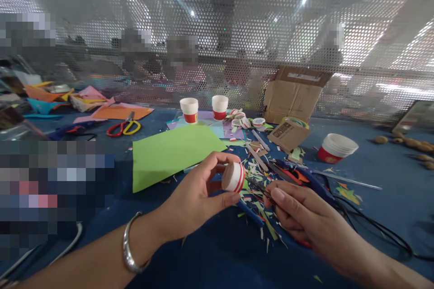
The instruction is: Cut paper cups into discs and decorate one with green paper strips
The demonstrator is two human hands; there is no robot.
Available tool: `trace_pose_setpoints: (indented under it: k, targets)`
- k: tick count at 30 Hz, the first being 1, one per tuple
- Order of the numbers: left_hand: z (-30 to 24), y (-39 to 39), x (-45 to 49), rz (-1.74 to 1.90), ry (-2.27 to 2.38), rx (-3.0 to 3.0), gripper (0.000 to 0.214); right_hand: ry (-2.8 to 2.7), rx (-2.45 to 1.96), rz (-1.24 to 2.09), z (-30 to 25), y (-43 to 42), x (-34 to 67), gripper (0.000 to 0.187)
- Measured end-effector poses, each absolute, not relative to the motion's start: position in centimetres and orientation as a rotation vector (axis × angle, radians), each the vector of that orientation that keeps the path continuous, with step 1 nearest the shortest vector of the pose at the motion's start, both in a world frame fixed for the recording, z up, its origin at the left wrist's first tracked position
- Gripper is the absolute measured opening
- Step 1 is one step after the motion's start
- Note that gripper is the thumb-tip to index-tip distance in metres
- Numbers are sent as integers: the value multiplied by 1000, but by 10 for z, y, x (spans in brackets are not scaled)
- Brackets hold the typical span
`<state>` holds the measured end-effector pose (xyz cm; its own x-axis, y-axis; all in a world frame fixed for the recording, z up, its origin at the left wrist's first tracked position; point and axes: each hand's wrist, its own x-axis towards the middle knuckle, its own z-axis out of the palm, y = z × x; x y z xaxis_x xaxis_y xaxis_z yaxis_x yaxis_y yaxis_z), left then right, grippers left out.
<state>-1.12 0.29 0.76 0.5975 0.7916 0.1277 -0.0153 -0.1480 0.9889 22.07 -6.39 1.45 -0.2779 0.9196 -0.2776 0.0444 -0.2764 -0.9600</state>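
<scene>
My left hand (200, 194), with a silver bracelet at the wrist, grips a short cut-down piece of paper cup (233, 177) between thumb and fingers. The piece is white with red stripes, lying on its side with its base turned toward me. In my right hand (298, 212) is a pair of scissors (256, 184), its dark blades pointing left at the cup piece's edge. A bit of red handle shows below the fingers; most of the handles are hidden. Whether the blades touch the paper, I cannot tell. Paper scraps (262, 219) lie beneath both hands.
A green sheet (172, 153) lies left of centre. Behind stand stacked paper cups (189, 110), cut cup rings (242, 119) and a cardboard box (293, 97). Red-yellow scissors (124, 127) lie left; a blue glue gun (312, 180), its cable and another cup stack (337, 148) are right.
</scene>
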Motion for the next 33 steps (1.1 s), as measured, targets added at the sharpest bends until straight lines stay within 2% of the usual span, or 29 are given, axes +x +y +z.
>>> trace_pose_setpoints:
  k: [20, 27, 33]
  targets:
    - [17, 3, -23, 776, 638, 1995, 48, -1500, -1334, 1533, 13, -70, 226, 49]
    - [23, 7, -29, 760, 686, 2389, 48, -1533, -1331, 1527, 9, -67, 228, 46]
    - [24, -1, -31, 864, 660, 2711, 36, -1664, -1389, 1436, 8, -65, 229, 46]
